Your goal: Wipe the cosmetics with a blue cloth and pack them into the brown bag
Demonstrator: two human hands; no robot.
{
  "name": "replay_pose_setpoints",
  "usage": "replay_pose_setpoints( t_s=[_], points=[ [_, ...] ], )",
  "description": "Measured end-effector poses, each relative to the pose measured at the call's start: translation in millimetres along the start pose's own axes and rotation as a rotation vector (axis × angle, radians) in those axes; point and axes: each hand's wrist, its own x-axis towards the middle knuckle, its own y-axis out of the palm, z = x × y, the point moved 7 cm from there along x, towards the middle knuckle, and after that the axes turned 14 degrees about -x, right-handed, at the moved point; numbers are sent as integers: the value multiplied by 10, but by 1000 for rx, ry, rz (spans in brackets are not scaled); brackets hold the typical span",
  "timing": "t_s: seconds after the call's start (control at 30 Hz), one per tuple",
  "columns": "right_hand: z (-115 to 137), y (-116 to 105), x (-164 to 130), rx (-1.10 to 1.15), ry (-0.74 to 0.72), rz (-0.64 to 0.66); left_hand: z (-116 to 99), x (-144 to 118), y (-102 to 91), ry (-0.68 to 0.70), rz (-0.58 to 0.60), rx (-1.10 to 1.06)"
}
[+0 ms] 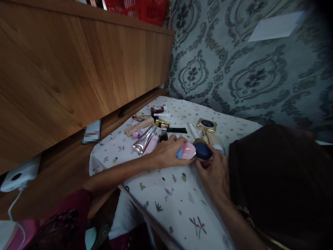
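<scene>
- Left hand (169,152): closed round pink item (188,151), a blue patch at its left end; rest covered by fingers, type unclear.
- Right hand (214,173): fingertips gripping dark blue item (203,151), round-looking; thumb side partly hidden, lower edge lost in shadow.
- Both items over the cloth (166,208), just beside each other; can't tell if they touch, or if blue is lifted or resting.
- Brownish-gold thing (199,141) behind blue item, mostly hidden; can't tell if it's part of it.
- Beige tube (215,140) behind right hand, lower part partly covered.
- White tube (193,130) and gold compact (206,125) farther back, both lying on cloth.
- Black tube (174,130) beyond left hand; dark bottle (163,136) there too, partly hidden.
- Silvery-pink tube (144,140) in the left cluster, overlapping others; small items behind it hard to separate.
- Red bottle (157,109) at back, label unreadable.
- Brown bag (275,180) at right, cut off by frame, hides cloth edge.
- Phone-like object (92,132) pixelated; red basket (145,10) cut off at top.
</scene>
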Motion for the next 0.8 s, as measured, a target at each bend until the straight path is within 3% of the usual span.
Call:
replay_pose_setpoints(
  t_s=[0.1, 0.23, 0.4, 0.5, 0.67, 0.8],
  points=[
    [-4, 6, 1, -8, -18, -13, 24, -65, 47, 34, 81, 267],
    [3, 8, -6, 10, -6, 15, 75, -52, -31, 36, 39, 434],
    [205, -253, -183, 88, -125, -97, 60, -78, -55, 18, -82, 158],
    [272, -240, -332, 244, -194, 41, -9, -121, 60, 96, -128, -32],
    [114, -41, -448, 413, -152, 266, -66, -218, 354, 210, 59, -96],
    [40, 18, -432, 470, -154, 291, -48, -433, 334, 319, 107, -70]
  ],
)
